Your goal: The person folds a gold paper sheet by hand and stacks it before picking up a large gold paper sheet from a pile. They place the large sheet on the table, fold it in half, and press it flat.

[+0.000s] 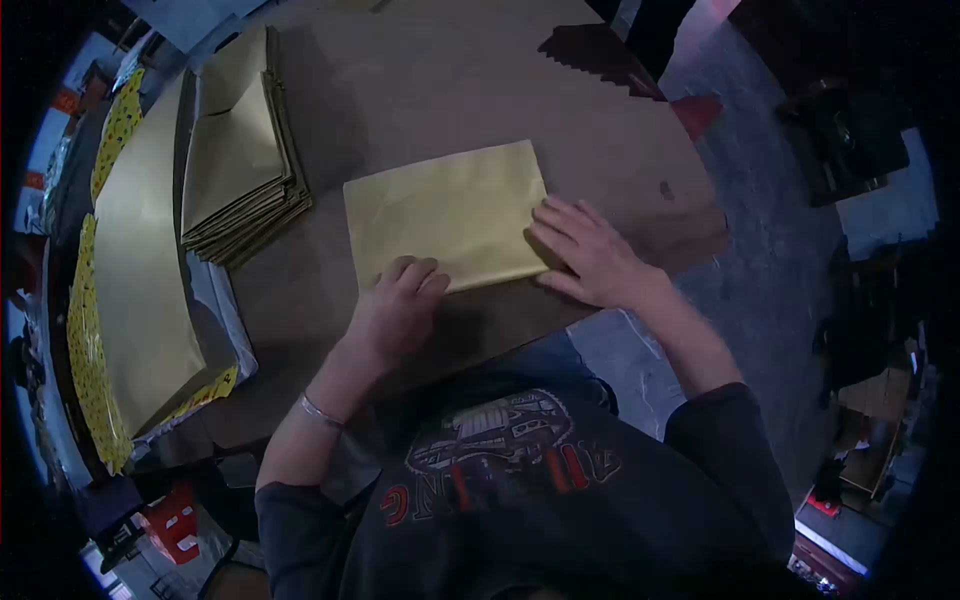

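My left hand [398, 308] rests at the lower left edge of a gold sheet [440, 220] near the middle of the frame. Its fingers bend over the top face; the thumb is hidden, so I cannot tell whether I am pinching the edge. My right hand [588, 252] lies flattened over the sheet's right edge and lower right corner, fingers extended, touching it without clasping. A bracelet [322, 412] circles my left wrist.

The sheet lies flat on the brown surface [420, 80], its lower edge apparently doubled over. I judge it light and thin, like coated paper: stiff enough to keep a crease, easily dented, a little slick on its shiny face. I'd take hold along that lower edge, or at both ends with flat fingers; a pinch at one corner could wrinkle it.

Farther out, in the upper left of the frame, sits a stack of folded gold sheets [235, 165], its edges slightly fanned. Left of that, a large gold piece [140, 290] lies over yellow patterned wrapping [85, 345].
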Action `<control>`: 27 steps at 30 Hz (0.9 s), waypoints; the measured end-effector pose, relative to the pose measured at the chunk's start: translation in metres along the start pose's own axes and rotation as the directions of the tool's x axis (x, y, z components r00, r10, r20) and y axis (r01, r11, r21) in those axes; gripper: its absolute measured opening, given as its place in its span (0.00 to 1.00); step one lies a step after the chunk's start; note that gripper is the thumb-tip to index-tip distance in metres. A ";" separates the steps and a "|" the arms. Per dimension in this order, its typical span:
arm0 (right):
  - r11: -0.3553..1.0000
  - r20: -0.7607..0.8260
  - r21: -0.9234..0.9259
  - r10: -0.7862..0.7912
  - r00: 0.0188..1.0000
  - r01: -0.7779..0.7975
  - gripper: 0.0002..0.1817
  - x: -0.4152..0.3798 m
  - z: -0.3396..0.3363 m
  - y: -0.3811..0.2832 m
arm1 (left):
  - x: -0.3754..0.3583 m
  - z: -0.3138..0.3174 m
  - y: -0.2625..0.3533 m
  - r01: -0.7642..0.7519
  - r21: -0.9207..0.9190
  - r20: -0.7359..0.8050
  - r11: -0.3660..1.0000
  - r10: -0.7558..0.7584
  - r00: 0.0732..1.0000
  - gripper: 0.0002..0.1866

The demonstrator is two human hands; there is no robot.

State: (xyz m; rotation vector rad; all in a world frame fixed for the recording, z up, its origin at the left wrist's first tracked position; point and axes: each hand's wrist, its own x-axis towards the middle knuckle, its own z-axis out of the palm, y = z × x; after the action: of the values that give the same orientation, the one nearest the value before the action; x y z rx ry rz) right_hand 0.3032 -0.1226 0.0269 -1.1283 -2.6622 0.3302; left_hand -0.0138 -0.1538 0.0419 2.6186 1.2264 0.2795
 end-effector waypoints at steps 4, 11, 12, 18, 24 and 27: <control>0.999 -0.017 0.008 -0.041 0.999 0.041 0.27 0.008 0.010 -0.006 | -0.009 0.001 -0.023 0.069 0.071 -0.024 0.995 -0.067 0.997 0.21; 0.992 -0.249 0.102 -0.047 0.967 0.075 0.12 0.009 0.003 0.009 | -0.031 -0.031 -0.062 0.219 -0.435 -0.282 0.873 -0.363 0.888 0.08; 0.984 -0.293 0.178 0.037 0.955 0.017 0.10 0.012 -0.007 0.008 | -0.030 -0.037 -0.064 0.221 -0.432 -0.290 0.874 -0.367 0.884 0.08; 0.825 -0.666 0.565 0.449 0.595 0.010 0.07 0.049 -0.080 -0.025 | -0.001 -0.084 -0.030 -0.157 -0.937 -0.327 0.314 -0.624 0.709 0.08; 0.821 -0.368 0.177 0.567 0.737 -0.543 0.26 0.085 -0.044 0.018 | 0.016 -0.018 -0.070 0.492 -0.689 -0.109 0.531 -0.748 0.655 0.13; 0.817 -0.306 -0.022 0.543 0.782 -0.576 0.29 0.082 -0.014 0.022 | 0.009 -0.003 -0.065 0.546 -0.271 -0.449 0.792 -0.606 0.656 0.14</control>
State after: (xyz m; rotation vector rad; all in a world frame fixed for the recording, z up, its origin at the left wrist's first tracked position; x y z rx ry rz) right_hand 0.2669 -0.0471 0.0441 -1.8477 -2.0627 0.0934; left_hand -0.0564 -0.1067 0.0266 1.9428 2.0713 0.9343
